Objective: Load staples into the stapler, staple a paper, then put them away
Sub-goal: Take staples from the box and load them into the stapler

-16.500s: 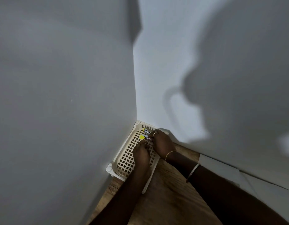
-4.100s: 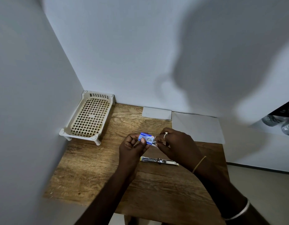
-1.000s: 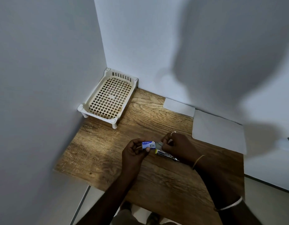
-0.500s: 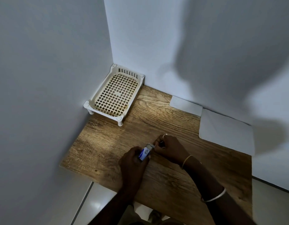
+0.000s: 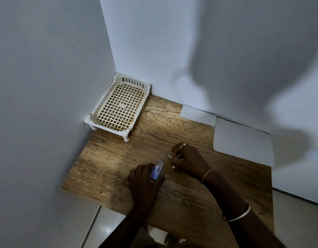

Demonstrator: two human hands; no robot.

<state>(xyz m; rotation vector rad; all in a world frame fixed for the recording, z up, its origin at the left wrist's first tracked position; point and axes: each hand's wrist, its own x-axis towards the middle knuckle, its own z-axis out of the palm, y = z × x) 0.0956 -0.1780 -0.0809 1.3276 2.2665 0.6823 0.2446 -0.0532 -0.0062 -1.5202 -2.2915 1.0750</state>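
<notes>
My left hand (image 5: 143,178) rests on the wooden table (image 5: 181,197) and grips a small blue staple box (image 5: 156,172); the box's open end points away from me. Just to its right, my right hand (image 5: 189,161) is curled, knuckles up, and pinches a short silvery staple strip (image 5: 169,156) that pokes out to the left. The stapler (image 5: 174,167) lies under that hand; only a small yellow and metal tip shows. A large white sheet of paper (image 5: 244,140) lies at the back right.
A cream plastic lattice tray (image 5: 119,106) on short legs stands in the back left corner against both walls. A smaller white paper (image 5: 197,115) lies along the back wall. The table's near edge drops to a pale floor (image 5: 108,222).
My left hand has lowered the staple box onto the table. My right hand has drawn a little to the right, away from the box, and stays over the stapler.
</notes>
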